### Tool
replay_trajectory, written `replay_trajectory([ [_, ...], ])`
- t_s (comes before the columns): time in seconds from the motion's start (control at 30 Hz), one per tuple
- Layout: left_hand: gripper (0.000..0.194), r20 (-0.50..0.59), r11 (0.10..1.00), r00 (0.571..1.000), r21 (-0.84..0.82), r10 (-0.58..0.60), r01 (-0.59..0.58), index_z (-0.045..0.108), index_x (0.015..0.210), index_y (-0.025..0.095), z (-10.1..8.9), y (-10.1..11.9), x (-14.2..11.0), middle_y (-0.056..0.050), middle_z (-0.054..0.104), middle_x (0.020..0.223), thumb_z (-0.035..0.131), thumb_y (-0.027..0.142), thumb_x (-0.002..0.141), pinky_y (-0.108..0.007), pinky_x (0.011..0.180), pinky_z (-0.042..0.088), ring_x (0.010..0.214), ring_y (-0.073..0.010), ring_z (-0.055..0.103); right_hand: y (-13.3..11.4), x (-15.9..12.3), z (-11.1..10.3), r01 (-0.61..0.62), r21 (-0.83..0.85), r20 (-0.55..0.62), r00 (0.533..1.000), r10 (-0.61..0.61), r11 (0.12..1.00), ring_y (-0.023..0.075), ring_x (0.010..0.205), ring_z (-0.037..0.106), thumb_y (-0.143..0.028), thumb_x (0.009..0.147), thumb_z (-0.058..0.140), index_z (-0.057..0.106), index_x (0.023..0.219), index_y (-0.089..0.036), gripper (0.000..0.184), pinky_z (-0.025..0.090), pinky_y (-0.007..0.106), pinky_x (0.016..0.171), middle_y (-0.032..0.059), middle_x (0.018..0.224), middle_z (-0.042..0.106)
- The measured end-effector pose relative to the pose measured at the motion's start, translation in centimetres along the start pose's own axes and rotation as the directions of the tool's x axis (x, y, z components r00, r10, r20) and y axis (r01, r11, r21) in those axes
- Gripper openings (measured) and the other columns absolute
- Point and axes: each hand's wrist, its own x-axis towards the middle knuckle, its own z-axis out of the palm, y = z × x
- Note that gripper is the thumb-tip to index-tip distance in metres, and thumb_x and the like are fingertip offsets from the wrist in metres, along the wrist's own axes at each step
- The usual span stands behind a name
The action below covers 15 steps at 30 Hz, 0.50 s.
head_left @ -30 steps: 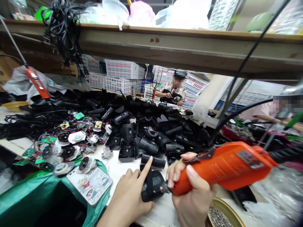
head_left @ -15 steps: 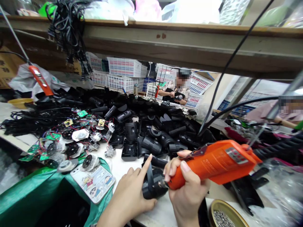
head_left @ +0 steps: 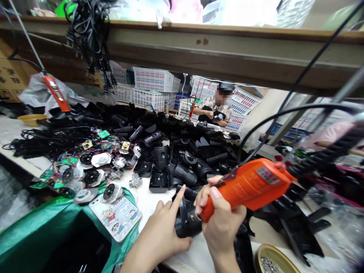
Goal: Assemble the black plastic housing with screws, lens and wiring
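My right hand (head_left: pixel 220 222) grips an orange electric screwdriver (head_left: pixel 250 185) whose black cable runs up to the right. Its tip presses into a black plastic housing (head_left: pixel 186 222) lying on the white bench. My left hand (head_left: pixel 159 235) steadies that housing from the left, index finger stretched up along it. Just behind lies a big heap of black plastic parts (head_left: pixel 182 151).
A phone (head_left: pixel 118 218) with a cartoon case rests on green cloth (head_left: pixel 42 235). Small motors, green circuit boards (head_left: pixel 85 170) and black cables lie left. A brass dish of screws (head_left: pixel 273 261) is bottom right. A second orange screwdriver (head_left: pixel 57 93) hangs left. A person works at the back among white baskets (head_left: pixel 155 81).
The view has drifted left and down. My right hand has tilted the screwdriver's rear end higher, tip still on the housing. My left hand keeps its hold.
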Motion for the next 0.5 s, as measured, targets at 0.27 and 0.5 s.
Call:
replay_trajectory([
  [0.27,0.087,-0.075,1.000,0.997,-0.020,0.014,-0.015,0.045,0.150,0.023,0.3,-0.5,0.6,-0.014,0.068,0.117,0.071,0.029,0.067,-0.045,0.090,0.052,0.111,-0.0379,0.059,2.0,1.4,0.2,-0.082,-0.104,0.227,0.968,0.104,0.991,0.0097,0.036,0.046,-0.039,0.089,0.073,0.066,0.096,-0.021,0.021,0.037,0.019,0.035,-0.0074,0.054,0.055],
  [0.5,0.083,-0.102,0.993,0.988,0.016,0.115,-0.114,0.048,0.147,0.028,0.3,-0.4,0.9,-0.008,0.075,0.109,0.069,0.024,0.067,-0.042,0.079,0.053,0.098,-0.0362,0.064,2.8,1.2,0.0,-0.124,-0.113,0.273,0.950,0.151,0.986,0.0084,0.036,0.041,-0.040,0.089,0.072,0.069,0.094,-0.020,0.021,0.033,0.019,0.034,-0.0076,0.052,0.051],
])
